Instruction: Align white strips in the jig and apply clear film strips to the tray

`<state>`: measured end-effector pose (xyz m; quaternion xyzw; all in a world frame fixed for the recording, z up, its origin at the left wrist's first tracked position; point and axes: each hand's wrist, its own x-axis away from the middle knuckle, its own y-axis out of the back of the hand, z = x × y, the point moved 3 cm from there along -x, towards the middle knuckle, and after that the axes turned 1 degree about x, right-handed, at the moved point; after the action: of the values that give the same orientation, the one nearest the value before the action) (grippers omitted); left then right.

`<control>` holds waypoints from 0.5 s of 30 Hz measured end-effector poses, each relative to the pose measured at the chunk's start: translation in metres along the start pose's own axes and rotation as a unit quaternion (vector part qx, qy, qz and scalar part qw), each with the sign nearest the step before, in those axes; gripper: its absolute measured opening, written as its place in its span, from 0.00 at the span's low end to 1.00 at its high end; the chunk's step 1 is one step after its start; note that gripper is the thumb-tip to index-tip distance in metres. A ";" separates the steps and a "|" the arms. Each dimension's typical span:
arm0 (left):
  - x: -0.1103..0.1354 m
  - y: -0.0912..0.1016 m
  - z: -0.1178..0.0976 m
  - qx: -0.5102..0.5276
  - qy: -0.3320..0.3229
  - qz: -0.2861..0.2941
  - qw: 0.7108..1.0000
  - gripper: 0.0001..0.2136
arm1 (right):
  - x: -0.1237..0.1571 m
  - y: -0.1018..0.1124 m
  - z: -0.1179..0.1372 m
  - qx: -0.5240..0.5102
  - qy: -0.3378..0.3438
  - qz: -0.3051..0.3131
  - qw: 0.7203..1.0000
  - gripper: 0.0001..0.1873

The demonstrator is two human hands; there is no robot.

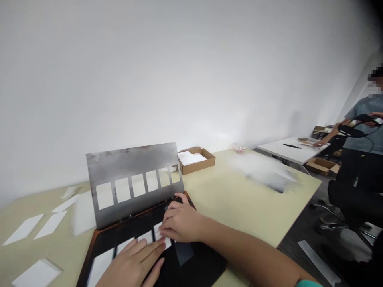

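Note:
A hinged frame lies in front of me, with a black base edged in orange-brown. Its grey metal lid stands raised at the back, pierced by a row of several rectangular windows. White cards rest in a row on the base. My left hand lies over them, fingers stretched toward the right. My right hand has its fingertips pressed together at a white card, close to the left fingertips. To the right of that card is a dark, card-shaped patch.
Loose white cards and a card stack lie at the left of the yellowish table. Behind is a cardboard box of white cards. A blurred plastic bag lies right. A co-worker stands by a white table.

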<state>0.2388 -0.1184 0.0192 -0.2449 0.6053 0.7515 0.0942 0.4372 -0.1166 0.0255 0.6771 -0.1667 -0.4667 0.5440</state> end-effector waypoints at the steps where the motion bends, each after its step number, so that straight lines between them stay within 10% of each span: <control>1: -0.001 0.002 -0.002 0.006 0.011 0.006 1.000 0.15 | 0.001 0.001 0.000 -0.005 0.002 0.002 1.000 0.13; 15: 0.000 0.008 -0.022 0.050 0.061 0.089 0.993 0.17 | 0.012 0.000 0.006 -0.053 0.031 -0.029 0.998 0.11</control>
<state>0.2407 -0.1418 0.0232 -0.2303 0.6664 0.7092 0.0024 0.4387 -0.1285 0.0205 0.6659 -0.1053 -0.4690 0.5705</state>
